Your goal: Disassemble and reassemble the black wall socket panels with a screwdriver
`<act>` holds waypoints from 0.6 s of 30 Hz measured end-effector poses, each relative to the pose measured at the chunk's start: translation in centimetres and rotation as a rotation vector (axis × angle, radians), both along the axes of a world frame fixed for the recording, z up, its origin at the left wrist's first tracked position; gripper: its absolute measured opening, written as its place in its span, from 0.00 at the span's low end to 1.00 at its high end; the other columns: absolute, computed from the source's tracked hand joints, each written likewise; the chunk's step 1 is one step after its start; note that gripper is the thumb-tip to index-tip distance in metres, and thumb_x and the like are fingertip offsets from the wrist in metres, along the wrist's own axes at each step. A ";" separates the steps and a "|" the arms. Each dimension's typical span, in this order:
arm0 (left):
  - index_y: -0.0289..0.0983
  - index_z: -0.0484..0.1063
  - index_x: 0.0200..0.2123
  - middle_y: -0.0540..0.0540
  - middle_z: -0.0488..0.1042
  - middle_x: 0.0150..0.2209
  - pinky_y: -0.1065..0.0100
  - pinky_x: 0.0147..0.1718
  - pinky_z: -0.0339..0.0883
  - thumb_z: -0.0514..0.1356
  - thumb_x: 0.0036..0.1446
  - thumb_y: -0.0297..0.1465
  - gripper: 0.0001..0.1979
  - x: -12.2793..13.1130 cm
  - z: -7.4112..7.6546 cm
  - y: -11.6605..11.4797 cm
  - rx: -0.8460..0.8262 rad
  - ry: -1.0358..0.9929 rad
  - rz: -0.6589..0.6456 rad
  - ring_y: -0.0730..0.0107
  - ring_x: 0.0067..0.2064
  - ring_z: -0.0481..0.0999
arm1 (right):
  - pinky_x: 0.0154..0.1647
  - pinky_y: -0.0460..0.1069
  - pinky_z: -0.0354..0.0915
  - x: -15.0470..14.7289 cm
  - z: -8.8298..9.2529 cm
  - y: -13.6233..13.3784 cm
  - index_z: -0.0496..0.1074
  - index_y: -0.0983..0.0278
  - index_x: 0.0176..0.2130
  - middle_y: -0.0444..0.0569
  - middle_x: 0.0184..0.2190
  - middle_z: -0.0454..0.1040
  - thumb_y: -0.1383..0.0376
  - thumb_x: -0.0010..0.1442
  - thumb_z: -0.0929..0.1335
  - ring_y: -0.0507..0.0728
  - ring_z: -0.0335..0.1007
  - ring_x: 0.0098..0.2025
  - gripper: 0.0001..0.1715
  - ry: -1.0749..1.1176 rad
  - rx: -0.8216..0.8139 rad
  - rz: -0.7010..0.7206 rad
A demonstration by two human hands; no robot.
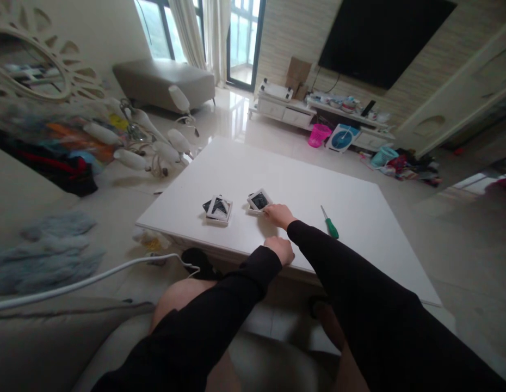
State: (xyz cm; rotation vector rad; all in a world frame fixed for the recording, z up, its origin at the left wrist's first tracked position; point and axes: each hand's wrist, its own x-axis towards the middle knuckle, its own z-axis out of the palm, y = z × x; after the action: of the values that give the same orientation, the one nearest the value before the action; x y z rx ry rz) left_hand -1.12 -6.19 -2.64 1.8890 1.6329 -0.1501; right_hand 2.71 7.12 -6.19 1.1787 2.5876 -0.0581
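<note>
A low white table (pixel 351 218) stands in front of me. My right hand (pixel 278 214) reaches forward on it, fingertips touching a small white-framed black plate (pixel 259 200). To its left lies a second white-framed black piece (pixel 218 207), apart from both hands. My left hand (pixel 281 250) rests in a loose fist near the table's front edge and holds nothing I can see. A green-handled screwdriver (pixel 330 223) lies on the table to the right of my right arm.
A chandelier with white shades (pixel 149 139) lies on the floor at left, a white cable (pixel 93 277) runs past my knee. A grey sofa (pixel 163 79), a TV cabinet (pixel 294 111), a pink basket (pixel 318 135) and floor clutter (pixel 403 163) stand beyond.
</note>
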 end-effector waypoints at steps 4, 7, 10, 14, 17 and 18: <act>0.31 0.78 0.57 0.28 0.81 0.55 0.58 0.58 0.72 0.57 0.66 0.38 0.23 0.8 -0.1 -0.3 -0.009 0.006 -0.046 0.48 0.60 0.80 | 0.50 0.53 0.69 4.6 0.1 -2.6 0.79 0.64 0.50 0.61 0.51 0.82 0.62 0.74 0.61 0.65 0.80 0.52 0.19 -0.005 0.001 -0.062; 0.31 0.78 0.56 0.29 0.81 0.55 0.57 0.58 0.72 0.57 0.66 0.38 0.23 1.2 -0.3 -0.4 -0.002 -0.006 -0.071 0.47 0.59 0.80 | 0.49 0.52 0.69 7.7 0.2 -4.7 0.79 0.63 0.49 0.60 0.50 0.82 0.60 0.74 0.61 0.64 0.80 0.51 0.19 -0.010 -0.010 -0.102; 0.32 0.77 0.58 0.30 0.79 0.57 0.56 0.59 0.72 0.58 0.66 0.39 0.24 1.5 -0.7 -0.3 0.011 -0.019 -0.086 0.47 0.60 0.79 | 0.47 0.51 0.68 10.2 0.5 -6.6 0.80 0.62 0.46 0.58 0.48 0.83 0.57 0.73 0.63 0.63 0.80 0.49 0.19 -0.014 -0.033 -0.135; 0.33 0.76 0.59 0.33 0.79 0.58 0.57 0.58 0.73 0.58 0.65 0.39 0.23 1.9 -1.1 -0.3 0.015 -0.035 -0.108 0.49 0.59 0.80 | 0.45 0.50 0.67 13.4 1.1 -7.7 0.81 0.59 0.45 0.53 0.43 0.84 0.54 0.70 0.66 0.61 0.80 0.46 0.17 0.059 -0.079 -0.162; 0.34 0.77 0.58 0.32 0.78 0.59 0.54 0.57 0.73 0.59 0.65 0.39 0.24 2.1 -1.1 -0.6 0.021 -0.021 -0.104 0.45 0.60 0.78 | 0.44 0.49 0.66 15.6 1.8 -6.8 0.81 0.60 0.41 0.51 0.40 0.84 0.55 0.71 0.66 0.59 0.80 0.43 0.17 0.212 -0.060 -0.231; 0.34 0.77 0.59 0.31 0.77 0.60 0.52 0.57 0.73 0.59 0.65 0.39 0.23 2.1 -1.0 -0.6 0.023 -0.011 -0.095 0.42 0.61 0.77 | 0.44 0.49 0.66 16.2 1.9 -6.3 0.81 0.61 0.41 0.51 0.39 0.84 0.56 0.70 0.66 0.58 0.79 0.42 0.16 0.246 -0.041 -0.270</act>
State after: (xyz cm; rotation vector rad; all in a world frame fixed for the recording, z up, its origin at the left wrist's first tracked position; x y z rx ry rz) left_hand 1.01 -6.84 -3.67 1.9822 1.5451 -0.1609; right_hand 18.94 0.84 -4.27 1.5865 2.5943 -0.3315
